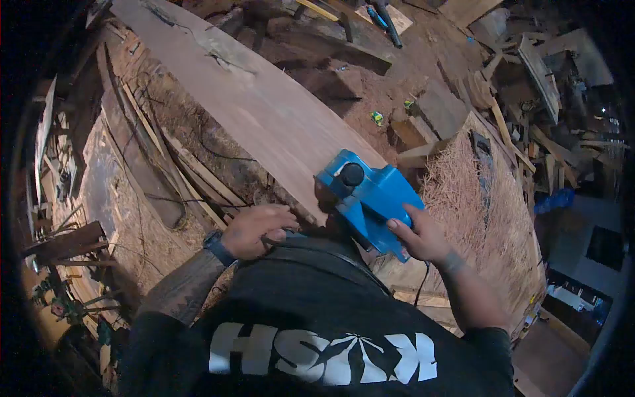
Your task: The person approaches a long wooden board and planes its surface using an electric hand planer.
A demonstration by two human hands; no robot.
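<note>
A blue power planer point(377, 198) with a black round knob rests on the near end of a long wooden board point(264, 109). My right hand point(423, 235) is wrapped round the planer's rear handle, and a dark cord hangs below it. My left hand point(258, 231) is held by my waist, left of the board's near end, with its fingers curled; whether anything is in them is hidden. A dark watch is on the left wrist. The board runs away to the upper left and has a rough, knotty patch near its far end.
Wood shavings point(456, 192) are heaped right of the planer. Long strips of wood point(192, 172) and a cable lie left of the board. A green tape measure point(377, 118) is on the ground beyond it. Scrap wood point(555, 152) is piled at the far right.
</note>
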